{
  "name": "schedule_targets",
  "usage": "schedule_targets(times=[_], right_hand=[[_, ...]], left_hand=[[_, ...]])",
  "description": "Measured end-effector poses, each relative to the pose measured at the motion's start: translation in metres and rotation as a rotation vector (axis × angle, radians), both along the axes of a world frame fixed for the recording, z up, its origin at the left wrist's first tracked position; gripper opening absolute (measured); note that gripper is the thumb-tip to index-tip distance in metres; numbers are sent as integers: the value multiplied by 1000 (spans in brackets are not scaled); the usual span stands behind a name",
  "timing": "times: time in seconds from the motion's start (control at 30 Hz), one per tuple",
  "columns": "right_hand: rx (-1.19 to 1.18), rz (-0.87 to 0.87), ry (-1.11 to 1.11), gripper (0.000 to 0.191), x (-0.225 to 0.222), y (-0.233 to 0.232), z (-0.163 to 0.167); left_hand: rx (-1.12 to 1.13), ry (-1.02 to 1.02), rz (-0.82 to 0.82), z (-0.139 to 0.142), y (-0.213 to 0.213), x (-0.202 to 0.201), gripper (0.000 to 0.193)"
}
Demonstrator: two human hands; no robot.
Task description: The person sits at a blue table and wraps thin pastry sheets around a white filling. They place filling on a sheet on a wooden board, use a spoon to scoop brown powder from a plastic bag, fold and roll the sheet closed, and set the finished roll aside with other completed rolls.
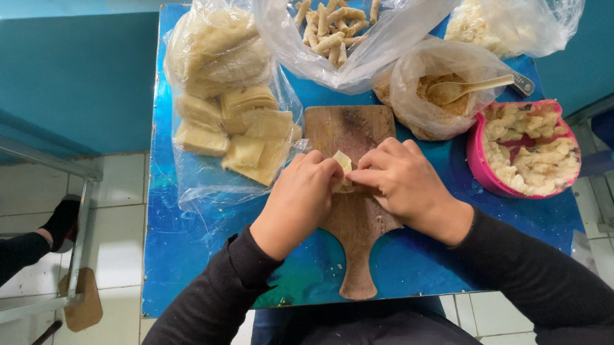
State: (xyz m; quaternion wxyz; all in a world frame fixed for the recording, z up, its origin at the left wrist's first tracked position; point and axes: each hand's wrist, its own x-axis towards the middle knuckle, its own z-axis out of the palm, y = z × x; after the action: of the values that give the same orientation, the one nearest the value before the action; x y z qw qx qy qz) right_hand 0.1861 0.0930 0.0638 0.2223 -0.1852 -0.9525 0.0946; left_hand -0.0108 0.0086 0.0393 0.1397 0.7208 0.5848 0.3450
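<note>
A small pale dough wrapper (343, 164) is pinched between the fingertips of the left hand (296, 201) and right hand (400, 182), both closed on it, just above a wooden cutting board (349, 132) on a blue table (175, 243). A pink bowl (478, 167) of folded pieces is seen at right, bagged wrappers (234, 123) at left.

**A makeshift food-prep corner, probably in a home or small kitchen**

A small blue table (175, 243) on a white tiled floor (120, 180) carries a wooden cutting board (348, 124), plastic bags of dough sheets (232, 103) and rolled pieces (332, 25), and a pink bowl (478, 167) of filling.
</note>
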Motion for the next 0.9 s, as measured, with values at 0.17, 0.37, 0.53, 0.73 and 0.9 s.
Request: schedule_targets(times=[0.17,0.37,0.53,0.73,0.9], right_hand=[[25,26,27,14,-4,5,-8],[-209,-71,50,7,-8,8,-12],[-176,-45,34,16,-3,2,-8],[-314,-226,85,11,-17,7,-22],[-406,-275,39,18,-18,15,-24]], left_hand=[[19,-30,-93,9,-3,-8,12],[69,-1,-54,7,0,-2,10],[68,-13,-20,-1,2,-1,3],[25,-93,40,-2,8,-3,3],[29,-181,102,-3,12,-6,11]])
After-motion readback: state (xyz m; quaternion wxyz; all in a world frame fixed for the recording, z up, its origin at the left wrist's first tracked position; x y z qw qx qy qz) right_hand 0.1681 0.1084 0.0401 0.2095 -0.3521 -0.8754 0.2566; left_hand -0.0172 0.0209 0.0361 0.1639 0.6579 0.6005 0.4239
